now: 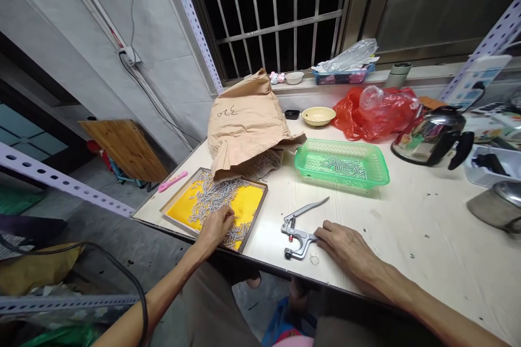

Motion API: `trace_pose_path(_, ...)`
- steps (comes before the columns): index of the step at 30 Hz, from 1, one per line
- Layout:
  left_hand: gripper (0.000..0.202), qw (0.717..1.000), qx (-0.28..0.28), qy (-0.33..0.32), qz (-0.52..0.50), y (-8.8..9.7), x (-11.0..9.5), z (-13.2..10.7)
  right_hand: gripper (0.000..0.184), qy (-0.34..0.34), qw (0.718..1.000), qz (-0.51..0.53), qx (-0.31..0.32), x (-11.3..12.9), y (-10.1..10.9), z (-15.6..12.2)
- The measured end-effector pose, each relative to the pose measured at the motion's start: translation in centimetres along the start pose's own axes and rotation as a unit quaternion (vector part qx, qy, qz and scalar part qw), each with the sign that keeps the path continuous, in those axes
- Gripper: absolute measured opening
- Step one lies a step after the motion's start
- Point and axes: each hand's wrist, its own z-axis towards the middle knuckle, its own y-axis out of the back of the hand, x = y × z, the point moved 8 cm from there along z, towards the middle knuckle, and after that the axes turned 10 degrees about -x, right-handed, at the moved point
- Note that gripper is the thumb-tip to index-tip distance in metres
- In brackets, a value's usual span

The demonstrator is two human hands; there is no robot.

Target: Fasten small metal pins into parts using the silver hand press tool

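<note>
My left hand (215,225) is over a shallow tray (261,200) with a yellow lining, thumb and fingers pinched together low among small metal pieces (211,195). What lies between the fingertips is too small to make out. My right hand (345,246) rests on the table with its fingers closed around one handle of the grey snap-fastener pliers (301,236). The pliers lie on their side, jaws toward the tray, and their other handle is spread away. Behind them stands a green plastic basket (303,168) holding a loose heap of slim metal pieces (345,167).
A large brown paper bag (248,119) slumps open at the tray's back edge, metal pieces in its mouth. A pink-handled tool (173,181) lies left. Farther back are a yellow bowl (318,115), red plastic bags (358,114) and a kettle (427,135).
</note>
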Motion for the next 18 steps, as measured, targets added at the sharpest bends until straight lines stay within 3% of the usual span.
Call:
trace_pose_path(3, 0.016, 0.981, 0.019, 0.1, -0.168, -0.5, 1.1, 0.1, 0.023, 0.004, 1.0, -0.002, -0.002, -0.7, 0.2, -0.3)
trace_pose_path(6, 0.031, 0.915, 0.059, 0.205, -0.344, -1.2, 1.5, -0.3, 0.019, 0.014, 1.0, 0.011, -0.006, -0.7, 0.8, -0.1)
trace_pose_path(10, 0.041, 0.839, 0.112, 0.256, -0.467, -1.4, 0.4, -0.9, 0.026, 0.033, 0.987, 0.143, -0.059, 2.0, 2.8, 2.7)
trace_pose_path(13, 0.039, 0.812, 0.132, 0.25, -0.511, -1.3, -0.9, -1.4, 0.028, 0.046, 0.938, 0.333, -0.085, 6.1, 3.1, 6.4)
trace_pose_path(16, 0.036, 0.802, 0.139, 0.239, -0.53, -0.9, -1.9, -1.9, 0.031, -0.048, 0.847, 0.529, 0.018, 9.7, -0.2, 10.1)
trace_pose_path(18, 0.035, 0.796, 0.137, 0.234, -0.542, -0.5, -2.1, -2.3, 0.036, -0.073, 0.809, 0.58, 0.06, 11.9, -2.0, 11.7)
